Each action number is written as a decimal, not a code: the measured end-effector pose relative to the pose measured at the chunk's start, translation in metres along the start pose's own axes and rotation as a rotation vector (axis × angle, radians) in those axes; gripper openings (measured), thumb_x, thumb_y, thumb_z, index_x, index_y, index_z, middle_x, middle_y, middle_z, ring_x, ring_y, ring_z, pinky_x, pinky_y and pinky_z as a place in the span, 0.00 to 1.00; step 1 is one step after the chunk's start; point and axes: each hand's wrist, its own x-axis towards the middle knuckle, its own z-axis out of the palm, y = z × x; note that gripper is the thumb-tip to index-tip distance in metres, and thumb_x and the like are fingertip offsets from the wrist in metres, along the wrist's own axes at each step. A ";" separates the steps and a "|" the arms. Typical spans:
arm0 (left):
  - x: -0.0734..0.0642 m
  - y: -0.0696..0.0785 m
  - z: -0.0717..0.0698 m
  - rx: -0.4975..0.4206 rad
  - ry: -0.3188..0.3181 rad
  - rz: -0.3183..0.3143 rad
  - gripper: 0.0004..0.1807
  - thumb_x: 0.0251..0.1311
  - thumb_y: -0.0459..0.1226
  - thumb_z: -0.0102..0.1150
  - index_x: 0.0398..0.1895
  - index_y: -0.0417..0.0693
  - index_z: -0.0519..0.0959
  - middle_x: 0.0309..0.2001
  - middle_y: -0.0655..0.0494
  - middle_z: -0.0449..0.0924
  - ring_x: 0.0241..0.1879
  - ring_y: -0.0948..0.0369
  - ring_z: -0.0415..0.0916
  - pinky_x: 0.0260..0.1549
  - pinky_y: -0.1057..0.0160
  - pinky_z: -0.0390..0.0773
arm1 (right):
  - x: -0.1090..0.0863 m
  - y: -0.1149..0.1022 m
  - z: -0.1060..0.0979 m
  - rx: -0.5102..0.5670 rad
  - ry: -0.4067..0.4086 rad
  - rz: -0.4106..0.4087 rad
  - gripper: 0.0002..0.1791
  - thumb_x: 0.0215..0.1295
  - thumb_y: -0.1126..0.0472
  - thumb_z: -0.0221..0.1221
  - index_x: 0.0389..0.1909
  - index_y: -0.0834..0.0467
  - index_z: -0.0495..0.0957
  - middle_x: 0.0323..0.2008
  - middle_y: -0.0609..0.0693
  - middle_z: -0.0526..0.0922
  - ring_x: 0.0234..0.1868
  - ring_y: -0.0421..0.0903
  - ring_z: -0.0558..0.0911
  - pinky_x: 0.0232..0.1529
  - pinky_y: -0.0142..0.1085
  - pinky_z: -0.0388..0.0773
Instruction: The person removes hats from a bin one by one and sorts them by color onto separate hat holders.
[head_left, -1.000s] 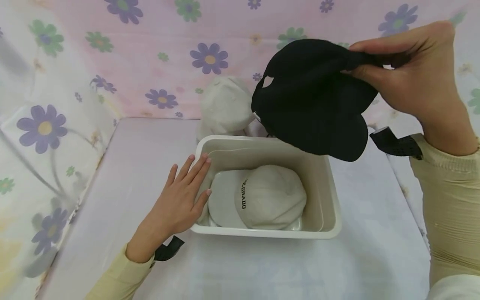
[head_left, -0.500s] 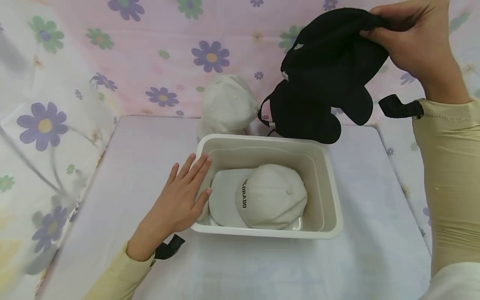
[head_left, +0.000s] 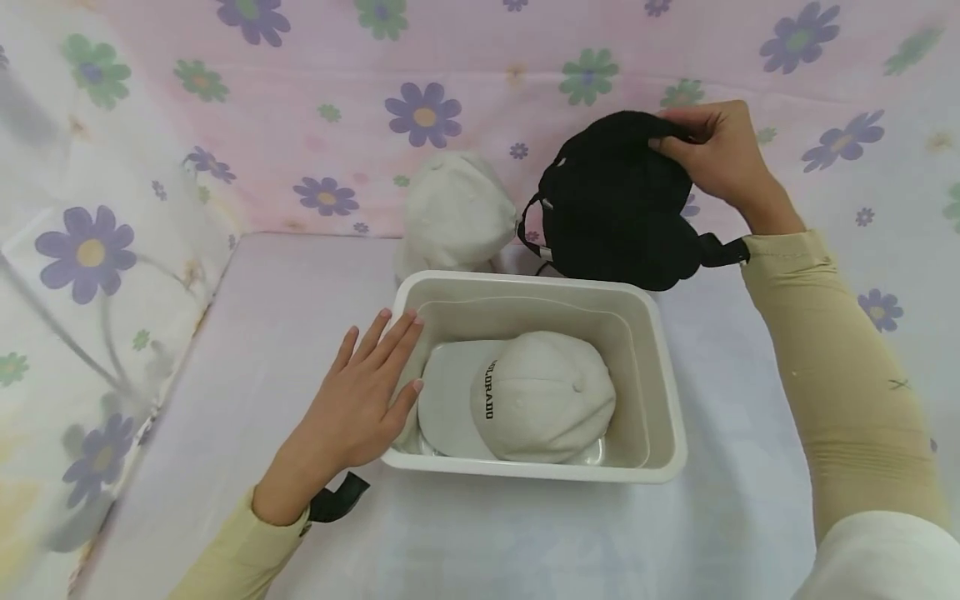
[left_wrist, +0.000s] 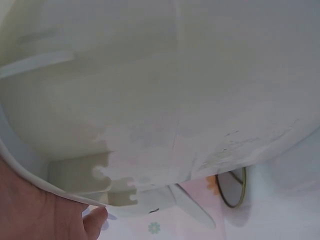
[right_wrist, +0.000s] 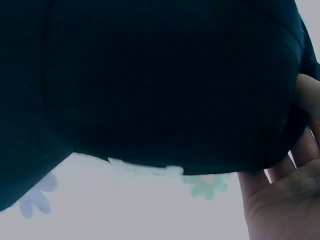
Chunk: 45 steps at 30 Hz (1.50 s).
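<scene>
A black cap [head_left: 622,167] hangs by its edge from my right hand [head_left: 723,154], pinched between thumb and fingers. It overlaps a second black cap [head_left: 570,258] behind the bin; whether the two touch I cannot tell. Dark fabric fills most of the right wrist view, with fingers at the right edge. My left hand [head_left: 360,400] lies with fingers straight on the left rim of the off-white plastic bin [head_left: 671,433]. Inside the bin sits a pale cap [head_left: 555,396] with dark lettering, its brim to the left. The left wrist view shows mostly the bin's wall.
Another white cap [head_left: 457,208] stands behind the bin, to the left of the black caps. A flower-patterned cloth [head_left: 300,108] rises at the back and sides. White cloth [head_left: 525,542] covers the table in front of the bin.
My right hand first lifted the black cap up and back, revealing the second black cap, then lowered it leftward over that one. The left hand has stayed on the bin.
</scene>
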 end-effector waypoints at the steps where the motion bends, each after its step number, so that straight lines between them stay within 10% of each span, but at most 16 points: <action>1: 0.000 0.000 0.000 0.002 -0.002 0.000 0.37 0.76 0.47 0.44 0.83 0.47 0.49 0.83 0.55 0.44 0.82 0.48 0.36 0.76 0.37 0.40 | -0.001 0.004 0.004 -0.001 -0.012 0.006 0.13 0.66 0.68 0.64 0.51 0.66 0.86 0.34 0.32 0.86 0.33 0.29 0.85 0.37 0.19 0.79; 17: -0.009 0.002 0.001 -0.005 0.019 -0.004 0.36 0.77 0.47 0.44 0.83 0.48 0.49 0.83 0.54 0.45 0.82 0.48 0.37 0.75 0.35 0.43 | -0.021 0.014 0.019 -0.082 -0.260 0.156 0.34 0.71 0.51 0.63 0.75 0.57 0.67 0.65 0.54 0.77 0.52 0.35 0.81 0.49 0.24 0.76; 25: -0.008 0.004 -0.003 -0.031 0.004 -0.015 0.36 0.77 0.47 0.44 0.83 0.49 0.49 0.83 0.55 0.45 0.82 0.48 0.37 0.75 0.36 0.42 | -0.008 0.002 0.017 -0.208 -0.482 0.218 0.47 0.65 0.49 0.68 0.81 0.50 0.55 0.76 0.58 0.62 0.73 0.58 0.66 0.72 0.56 0.64; 34: -0.006 0.004 -0.002 -0.056 0.005 -0.014 0.36 0.77 0.47 0.44 0.83 0.49 0.49 0.83 0.56 0.44 0.82 0.48 0.37 0.76 0.36 0.41 | 0.015 -0.005 0.016 -0.356 -0.655 0.303 0.58 0.58 0.46 0.73 0.82 0.48 0.48 0.82 0.53 0.45 0.80 0.58 0.52 0.76 0.61 0.52; 45: -0.006 0.003 0.000 -0.081 0.024 -0.016 0.37 0.77 0.48 0.45 0.83 0.49 0.49 0.83 0.56 0.45 0.82 0.48 0.37 0.76 0.37 0.41 | 0.021 0.009 0.019 -0.343 -0.655 0.305 0.59 0.57 0.49 0.74 0.83 0.48 0.46 0.82 0.54 0.44 0.81 0.58 0.48 0.76 0.64 0.49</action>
